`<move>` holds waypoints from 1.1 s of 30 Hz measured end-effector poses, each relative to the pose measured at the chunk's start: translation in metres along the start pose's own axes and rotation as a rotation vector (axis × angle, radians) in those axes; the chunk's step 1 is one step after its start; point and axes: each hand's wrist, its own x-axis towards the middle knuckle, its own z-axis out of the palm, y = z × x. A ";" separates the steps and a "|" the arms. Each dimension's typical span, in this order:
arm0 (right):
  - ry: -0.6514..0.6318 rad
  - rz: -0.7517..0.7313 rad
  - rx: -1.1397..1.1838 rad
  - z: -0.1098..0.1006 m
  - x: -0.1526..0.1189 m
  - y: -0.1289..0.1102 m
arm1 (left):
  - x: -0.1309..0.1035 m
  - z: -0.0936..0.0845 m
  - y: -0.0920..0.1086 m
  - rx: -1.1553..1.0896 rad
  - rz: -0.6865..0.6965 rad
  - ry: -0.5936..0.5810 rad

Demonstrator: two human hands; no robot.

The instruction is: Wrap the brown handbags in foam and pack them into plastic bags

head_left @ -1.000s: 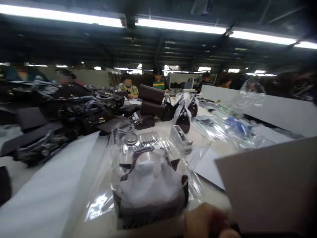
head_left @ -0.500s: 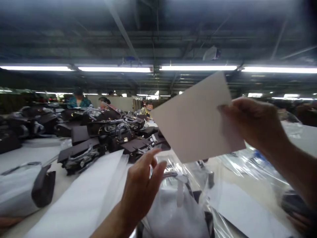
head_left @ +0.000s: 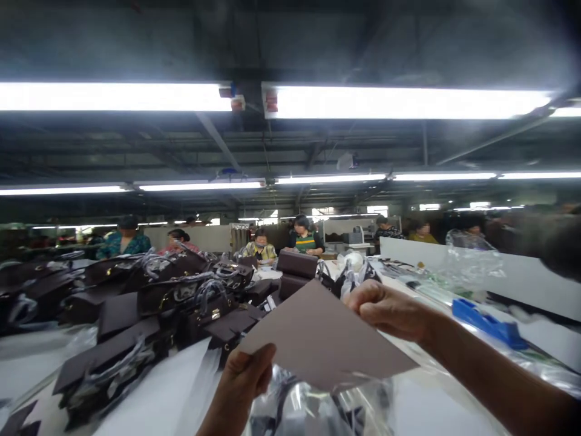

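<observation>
A flat grey-brown sheet of card (head_left: 324, 342) is held tilted in front of me, between both hands. My left hand (head_left: 247, 375) pinches its left corner, thumb on top. At the upper right edge, my right hand (head_left: 381, 309) grips it with the fingers curled. Below the sheet, partly hidden by it, stands a bag in clear plastic wrapping (head_left: 308, 409). White foam sheets (head_left: 158, 387) lie on the table to the left of my left hand.
Dark brown handbags (head_left: 181, 290) with wrapped handles are heaped along the left and middle. A blue plastic holder (head_left: 490, 324) and clear plastic bags lie at right. Several people sit or stand beyond, one in a striped top (head_left: 306, 241).
The sheet has come down and turned, its face now darker. My left hand, formerly apart from it, has taken hold of its left corner. The view has tilted up.
</observation>
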 end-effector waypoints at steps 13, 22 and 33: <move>-0.094 0.010 0.029 0.013 -0.008 -0.004 | -0.006 0.005 -0.005 -0.011 -0.056 0.047; -0.136 -0.032 0.100 0.015 -0.013 -0.001 | -0.007 0.007 -0.004 -0.003 -0.014 -0.048; -0.145 0.063 0.128 0.004 -0.009 0.010 | -0.005 -0.001 -0.009 0.025 -0.019 -0.101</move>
